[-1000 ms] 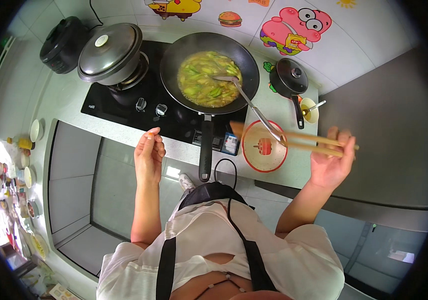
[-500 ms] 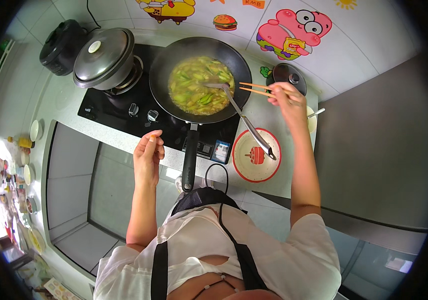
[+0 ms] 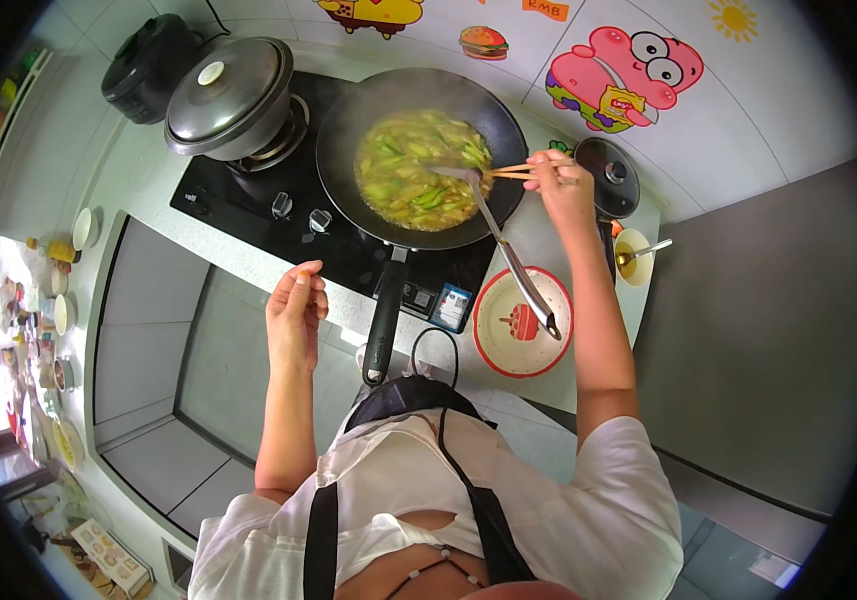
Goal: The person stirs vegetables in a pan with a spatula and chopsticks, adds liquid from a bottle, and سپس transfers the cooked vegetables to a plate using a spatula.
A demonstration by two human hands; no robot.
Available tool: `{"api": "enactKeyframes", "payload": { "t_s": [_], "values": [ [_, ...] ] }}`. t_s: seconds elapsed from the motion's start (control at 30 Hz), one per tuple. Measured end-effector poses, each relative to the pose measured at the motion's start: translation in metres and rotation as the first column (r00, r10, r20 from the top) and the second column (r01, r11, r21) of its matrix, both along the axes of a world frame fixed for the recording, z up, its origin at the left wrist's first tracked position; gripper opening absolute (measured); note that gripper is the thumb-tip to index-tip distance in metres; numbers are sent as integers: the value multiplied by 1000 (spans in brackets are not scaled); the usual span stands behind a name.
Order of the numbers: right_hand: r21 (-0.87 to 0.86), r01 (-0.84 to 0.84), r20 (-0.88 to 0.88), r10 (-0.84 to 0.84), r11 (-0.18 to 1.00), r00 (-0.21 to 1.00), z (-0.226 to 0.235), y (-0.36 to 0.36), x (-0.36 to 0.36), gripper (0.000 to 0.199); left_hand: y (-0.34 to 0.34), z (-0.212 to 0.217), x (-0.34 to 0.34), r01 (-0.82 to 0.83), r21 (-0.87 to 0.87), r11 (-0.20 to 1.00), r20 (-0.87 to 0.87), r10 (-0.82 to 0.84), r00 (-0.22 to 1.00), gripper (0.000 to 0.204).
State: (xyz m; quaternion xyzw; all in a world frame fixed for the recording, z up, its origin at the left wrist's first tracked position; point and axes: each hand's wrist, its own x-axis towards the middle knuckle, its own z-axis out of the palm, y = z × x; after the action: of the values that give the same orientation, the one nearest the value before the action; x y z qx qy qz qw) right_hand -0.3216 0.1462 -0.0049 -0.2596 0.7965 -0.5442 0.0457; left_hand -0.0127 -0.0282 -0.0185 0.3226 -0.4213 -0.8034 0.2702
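Observation:
My right hand (image 3: 564, 188) grips a pair of wooden chopsticks (image 3: 512, 171), their tips at the right edge of the green vegetables in broth (image 3: 419, 165). This food simmers in a black wok (image 3: 349, 125) on the stove. A metal spatula (image 3: 514, 260) rests with its blade in the food and its handle reaching over a white bowl with a red rim (image 3: 486, 345). My left hand (image 3: 297, 305) hovers left of the wok handle (image 3: 385, 320), thumb and fingers pinched together. A tiny orange spot shows at its fingertips, too small to name.
A lidded metal pot (image 3: 229, 95) sits on the left burner of the black cooktop (image 3: 239, 195), beside a black appliance (image 3: 149, 70). Right of the wok are a dark lid (image 3: 609, 178) and a small bowl with a spoon (image 3: 635, 262). A grey panel (image 3: 749, 330) bounds the right side.
The view has shifted a little. My right hand has brought the chopsticks closer to the food, and their tips now sit nearer together. The left hand keeps its pinch.

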Motion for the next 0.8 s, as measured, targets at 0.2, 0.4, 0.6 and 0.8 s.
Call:
{"api": "enactKeyframes", "payload": {
  "t_s": [0.2,0.4,0.6,0.8],
  "values": [
    [-105,91,74,-83,990,994,16,17,3,27,-3,-3,6,-3,15,1000,-11,3,1000,21],
    [-69,106,141,-96,992,985,16,18,7,24,-5,-3,7,-5,14,1000,-6,5,1000,21],
    [-52,80,197,-68,995,978,-6,1,8,22,-7,-7,10,6,35,999,-4,-6,1000,20],
    [-28,111,93,-108,993,990,-8,-11,10,27,-8,-6,14,-6,34,999,-4,6,1000,21]
  ]
}}
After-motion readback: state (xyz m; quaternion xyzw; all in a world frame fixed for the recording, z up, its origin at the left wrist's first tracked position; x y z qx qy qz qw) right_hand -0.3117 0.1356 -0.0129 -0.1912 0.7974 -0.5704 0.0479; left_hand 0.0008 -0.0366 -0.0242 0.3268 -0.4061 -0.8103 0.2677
